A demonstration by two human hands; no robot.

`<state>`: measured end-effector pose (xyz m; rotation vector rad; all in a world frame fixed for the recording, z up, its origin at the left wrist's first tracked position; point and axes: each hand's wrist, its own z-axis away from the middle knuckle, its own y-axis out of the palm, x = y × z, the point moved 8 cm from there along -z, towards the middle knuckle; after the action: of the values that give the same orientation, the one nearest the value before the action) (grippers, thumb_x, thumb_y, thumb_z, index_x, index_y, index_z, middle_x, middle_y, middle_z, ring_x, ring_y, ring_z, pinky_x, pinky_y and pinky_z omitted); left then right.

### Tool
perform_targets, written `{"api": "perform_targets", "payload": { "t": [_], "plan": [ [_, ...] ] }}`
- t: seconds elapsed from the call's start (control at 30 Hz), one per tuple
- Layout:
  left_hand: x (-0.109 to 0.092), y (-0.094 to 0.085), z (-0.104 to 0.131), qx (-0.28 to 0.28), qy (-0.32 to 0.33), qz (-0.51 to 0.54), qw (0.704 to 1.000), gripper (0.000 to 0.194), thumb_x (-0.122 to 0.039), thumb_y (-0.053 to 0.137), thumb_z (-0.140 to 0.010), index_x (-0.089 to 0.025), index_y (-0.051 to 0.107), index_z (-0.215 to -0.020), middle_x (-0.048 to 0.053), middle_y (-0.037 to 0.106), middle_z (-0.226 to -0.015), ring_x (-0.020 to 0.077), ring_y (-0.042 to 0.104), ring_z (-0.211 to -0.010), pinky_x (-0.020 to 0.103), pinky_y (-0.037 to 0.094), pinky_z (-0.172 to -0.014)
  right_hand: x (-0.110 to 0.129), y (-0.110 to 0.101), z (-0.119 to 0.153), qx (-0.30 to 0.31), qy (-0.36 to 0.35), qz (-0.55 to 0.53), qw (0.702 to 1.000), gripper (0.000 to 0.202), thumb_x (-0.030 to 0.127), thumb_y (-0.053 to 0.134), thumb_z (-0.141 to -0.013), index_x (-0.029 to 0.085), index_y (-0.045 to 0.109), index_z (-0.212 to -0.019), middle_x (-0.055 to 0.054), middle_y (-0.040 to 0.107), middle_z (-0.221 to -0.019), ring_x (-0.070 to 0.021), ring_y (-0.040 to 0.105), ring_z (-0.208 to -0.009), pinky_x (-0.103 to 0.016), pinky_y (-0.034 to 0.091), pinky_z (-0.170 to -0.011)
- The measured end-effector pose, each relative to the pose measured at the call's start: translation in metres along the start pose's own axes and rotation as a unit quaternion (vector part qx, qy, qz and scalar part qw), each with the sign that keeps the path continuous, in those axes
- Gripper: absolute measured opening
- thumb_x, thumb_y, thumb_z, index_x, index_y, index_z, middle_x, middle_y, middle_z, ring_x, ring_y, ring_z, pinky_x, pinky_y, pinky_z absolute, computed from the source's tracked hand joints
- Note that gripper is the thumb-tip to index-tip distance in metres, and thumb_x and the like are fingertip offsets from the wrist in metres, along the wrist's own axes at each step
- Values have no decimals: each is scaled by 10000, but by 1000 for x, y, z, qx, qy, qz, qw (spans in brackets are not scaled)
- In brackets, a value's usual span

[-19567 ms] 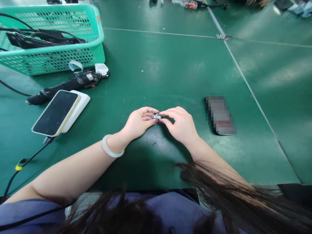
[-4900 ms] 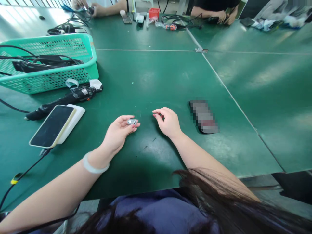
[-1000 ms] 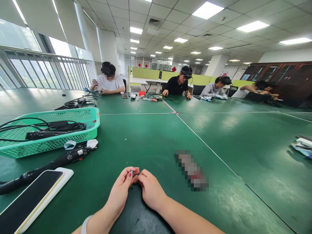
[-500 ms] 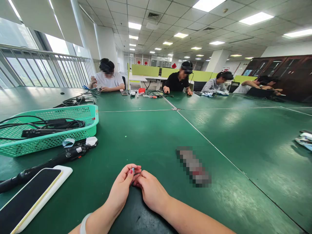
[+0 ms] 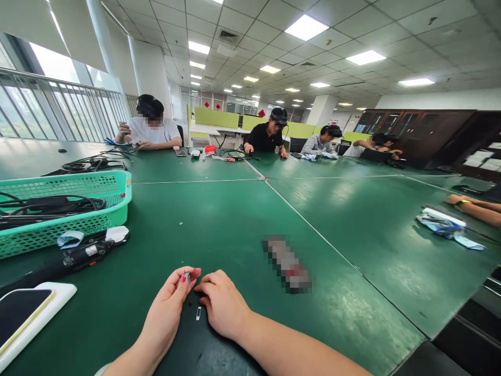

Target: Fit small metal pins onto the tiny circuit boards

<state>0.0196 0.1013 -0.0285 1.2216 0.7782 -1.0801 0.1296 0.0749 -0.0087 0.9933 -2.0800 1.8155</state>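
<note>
My left hand [image 5: 168, 300] is closed in a pinch, thumb against fingers, on a small bluish piece [image 5: 188, 275] too tiny to identify. Just to its right, my right hand [image 5: 225, 303] hovers low at the table with bent fingers; thumb and forefinger are apart and I see nothing between them. On the dark surface between the wrists lies a small whitish rectangular frame [image 5: 198, 313], like a SIM card tray. A tiny dark bit [image 5: 190, 304] sits close to it.
At left are a green basket [image 5: 117, 209] of black cables, a black handheld tool [image 5: 84, 256] and a phone [image 5: 27, 313] on a white case. A blurred-out oblong object [image 5: 287, 263] lies right of my hands. Co-workers sit around the green table [image 5: 352, 209]; another person's forearm [image 5: 479, 206] rests at right.
My hands have separated slightly, the right drawing away from the left. The small whitish frame on the table now shows between them. My view has swung to the right.
</note>
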Motion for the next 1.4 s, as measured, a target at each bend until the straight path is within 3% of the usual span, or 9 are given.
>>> {"api": "perform_targets", "payload": {
  "t": [0.13, 0.27, 0.53, 0.87, 0.97, 1.03, 1.13, 1.27, 1.4],
  "plan": [
    [0, 2, 1, 6, -11, 10, 1000, 550, -559, 815, -517, -184, 656, -886, 62, 705, -973, 223, 602, -1082, 367, 422, -1049, 0, 3, -2, 19, -4, 35, 999, 186, 184, 571, -871, 183, 698, -1008, -63, 663, -1002, -188, 550, -954, -295, 469, -868],
    [0, 2, 0, 11, -17, -5, 1000, 562, -565, 811, -519, -184, 651, -901, 60, 705, -962, 199, 628, -971, 320, 506, -904, 0, 8, -4, 29, -17, 50, 998, 129, 187, 560, -880, 182, 684, -913, -56, 662, -944, -172, 567, -910, -273, 467, -835],
    [-1, 1, 1, -5, -17, 9, 1000, 554, -535, 845, -470, -195, 663, -868, 31, 700, -911, 169, 635, -884, 267, 528, -822, 1, 6, -5, 7, -40, 58, 998, 148, 125, 503, -873, 159, 640, -920, -57, 679, -909, -167, 597, -867, -270, 477, -811],
    [7, -18, -1, -30, -40, -67, 997, 619, -583, 846, -399, -270, 704, -913, -15, 693, -928, 137, 602, -969, 100, 493, -769, 6, -1, -6, -25, -49, -54, 997, 230, 161, 492, -898, 215, 706, -960, -30, 730, -949, -141, 655, -911, -242, 483, -863],
    [11, -21, -3, -30, -47, -70, 996, 637, -588, 844, -396, -286, 702, -938, -22, 692, -933, 136, 602, -978, 86, 488, -768, 5, -4, -6, -34, -12, -129, 991, 185, 157, 543, -872, 207, 709, -934, -23, 745, -948, -133, 675, -898, -225, 492, -847],
    [12, -23, -3, -29, -49, -75, 996, 639, -592, 840, -405, -284, 698, -947, -21, 691, -935, 135, 600, -982, 80, 485, -760, -2, -5, -6, -48, 46, -203, 977, 121, 177, 611, -834, 213, 718, -879, -7, 753, -889, -128, 689, -825, -218, 509, -788],
    [11, -22, -4, -12, -45, -90, 995, 620, -590, 819, -473, -277, 683, -991, -20, 685, -901, 124, 601, -914, 93, 490, -721, -15, -1, -5, -76, 130, -348, 925, 37, 210, 710, -741, 215, 722, -776, 12, 742, -761, -132, 693, -712, -222, 526, -695],
    [7, -16, -5, 18, -16, -107, 994, 602, -583, 781, -563, -242, 657, -1043, -28, 658, -781, 92, 556, -717, 122, 490, -672, -22, -2, -5, -102, 145, -426, 887, 81, 252, 756, -646, 209, 721, -705, 10, 718, -683, -153, 680, -660, -263, 531, -672],
    [3, -7, -2, 33, -5, -107, 994, 606, -566, 782, -574, -197, 639, -1033, -5, 675, -868, 92, 578, -724, 158, 504, -699, -27, -5, -3, -112, 154, -468, 863, 63, 236, 715, -624, 214, 709, -682, 16, 701, -658, -137, 649, -628, -279, 529, -686]
  ]
}}
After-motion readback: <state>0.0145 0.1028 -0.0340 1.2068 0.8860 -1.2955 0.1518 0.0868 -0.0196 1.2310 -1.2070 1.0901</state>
